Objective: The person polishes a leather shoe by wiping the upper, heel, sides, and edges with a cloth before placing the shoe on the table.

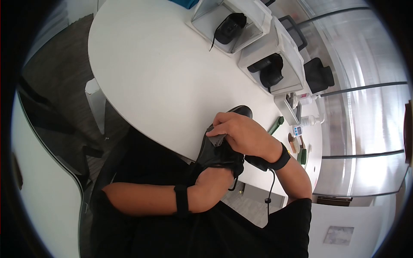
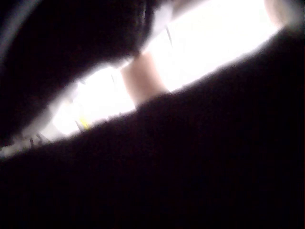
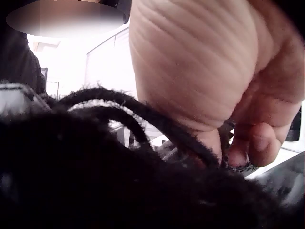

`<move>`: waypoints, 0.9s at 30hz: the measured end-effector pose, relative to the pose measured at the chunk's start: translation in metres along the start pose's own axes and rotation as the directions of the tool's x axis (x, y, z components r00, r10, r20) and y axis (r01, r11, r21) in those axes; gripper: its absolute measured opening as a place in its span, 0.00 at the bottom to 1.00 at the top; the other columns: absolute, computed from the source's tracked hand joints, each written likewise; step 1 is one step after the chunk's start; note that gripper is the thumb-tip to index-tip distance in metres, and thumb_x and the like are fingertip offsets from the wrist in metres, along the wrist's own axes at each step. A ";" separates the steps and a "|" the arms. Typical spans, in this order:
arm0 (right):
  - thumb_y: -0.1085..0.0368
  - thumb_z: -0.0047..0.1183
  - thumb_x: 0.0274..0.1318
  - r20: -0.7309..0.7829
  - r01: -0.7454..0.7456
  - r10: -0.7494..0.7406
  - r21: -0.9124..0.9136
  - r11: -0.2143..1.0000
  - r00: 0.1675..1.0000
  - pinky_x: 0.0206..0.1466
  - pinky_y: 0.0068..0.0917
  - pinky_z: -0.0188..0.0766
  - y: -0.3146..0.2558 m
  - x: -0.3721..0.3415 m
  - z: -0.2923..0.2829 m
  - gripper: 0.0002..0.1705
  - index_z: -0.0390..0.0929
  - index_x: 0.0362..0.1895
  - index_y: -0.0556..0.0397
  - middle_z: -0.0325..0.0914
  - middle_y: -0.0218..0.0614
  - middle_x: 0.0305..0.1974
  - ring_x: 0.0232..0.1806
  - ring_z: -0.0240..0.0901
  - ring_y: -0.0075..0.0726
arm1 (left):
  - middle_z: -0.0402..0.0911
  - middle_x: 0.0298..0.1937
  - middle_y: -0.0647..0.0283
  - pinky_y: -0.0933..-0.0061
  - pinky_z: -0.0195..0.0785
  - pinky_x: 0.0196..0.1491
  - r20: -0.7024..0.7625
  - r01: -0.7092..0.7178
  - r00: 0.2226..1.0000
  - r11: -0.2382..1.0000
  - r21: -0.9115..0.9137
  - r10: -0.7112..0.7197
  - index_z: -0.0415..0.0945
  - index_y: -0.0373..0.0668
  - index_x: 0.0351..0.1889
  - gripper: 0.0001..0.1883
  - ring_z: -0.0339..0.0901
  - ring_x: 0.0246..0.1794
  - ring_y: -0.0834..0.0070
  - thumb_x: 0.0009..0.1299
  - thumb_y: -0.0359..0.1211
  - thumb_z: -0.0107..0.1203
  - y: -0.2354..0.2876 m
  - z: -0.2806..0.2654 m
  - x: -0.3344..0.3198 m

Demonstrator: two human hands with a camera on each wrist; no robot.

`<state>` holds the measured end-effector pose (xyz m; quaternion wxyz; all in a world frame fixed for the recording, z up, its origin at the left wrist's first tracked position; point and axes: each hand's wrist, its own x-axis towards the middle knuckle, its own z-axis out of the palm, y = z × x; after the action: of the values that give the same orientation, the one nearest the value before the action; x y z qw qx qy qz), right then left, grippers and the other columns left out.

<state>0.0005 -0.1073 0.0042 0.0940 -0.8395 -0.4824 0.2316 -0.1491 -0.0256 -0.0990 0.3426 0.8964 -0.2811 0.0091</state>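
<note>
A black shoe (image 1: 208, 155) is held near the table's edge, its toe pointing away from the person. The left hand (image 1: 215, 179) reaches into the shoe's opening, and its fingers are hidden inside. Over the front of the shoe, the right hand (image 1: 243, 132) pinches a dark grey, textured piece (image 1: 217, 140) between thumb and fingers; whether it is a cloth or part of the shoe I cannot tell. In the right wrist view the right hand (image 3: 205, 71) has bent fingers, with black cords (image 3: 109, 98) looping beside it. The left wrist view is mostly dark and blurred.
On the white table (image 1: 150, 64), two clear-fronted boxes (image 1: 278, 38) hold black shoes (image 1: 231, 28). Along the far right side are a green-handled brush (image 1: 277, 124), a grey tray (image 1: 285, 107), a pump bottle (image 1: 308, 121), a small timer (image 1: 297, 130) and more brushes (image 1: 294, 144).
</note>
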 end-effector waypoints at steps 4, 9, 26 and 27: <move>0.86 0.46 0.39 -0.049 -0.100 0.095 -0.104 0.990 0.994 0.51 0.39 0.75 0.002 -0.009 -0.008 0.29 0.87 0.45 0.52 0.79 0.42 0.43 0.49 0.77 0.52 | 0.84 0.28 0.54 0.64 0.80 0.26 0.033 0.049 0.998 0.999 -0.015 -0.048 0.83 0.36 0.36 0.06 0.86 0.26 0.61 0.64 0.25 0.57 0.003 -0.003 0.003; 0.86 0.47 0.43 -0.237 -0.168 0.138 -0.112 0.979 0.962 0.48 0.41 0.74 0.036 -0.027 -0.019 0.27 0.87 0.45 0.51 0.79 0.42 0.41 0.45 0.78 0.54 | 0.84 0.28 0.49 0.62 0.81 0.27 0.064 0.144 0.989 0.969 -0.199 -0.134 0.83 0.33 0.36 0.06 0.85 0.27 0.55 0.64 0.25 0.57 0.004 -0.007 0.002; 0.82 0.48 0.45 -0.344 -0.206 0.115 -0.244 0.948 0.932 0.49 0.39 0.76 0.037 -0.021 -0.010 0.25 0.87 0.46 0.48 0.78 0.39 0.42 0.46 0.78 0.51 | 0.84 0.26 0.53 0.66 0.79 0.25 0.070 0.053 0.996 0.999 0.012 -0.054 0.85 0.36 0.34 0.06 0.85 0.25 0.61 0.60 0.24 0.60 0.006 -0.011 0.003; 0.82 0.48 0.45 -0.343 -0.201 0.108 -0.251 0.947 0.933 0.49 0.39 0.76 0.045 -0.024 -0.013 0.25 0.87 0.46 0.48 0.78 0.39 0.42 0.46 0.78 0.51 | 0.84 0.26 0.53 0.66 0.79 0.26 0.027 0.029 0.999 0.999 0.026 -0.030 0.85 0.36 0.34 0.06 0.85 0.26 0.61 0.61 0.24 0.59 0.005 -0.009 0.002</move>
<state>0.0312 -0.1506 0.0058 0.0331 -0.9065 -0.4201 0.0257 -0.1482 -0.0240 -0.0886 0.3272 0.9049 -0.2724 -0.0048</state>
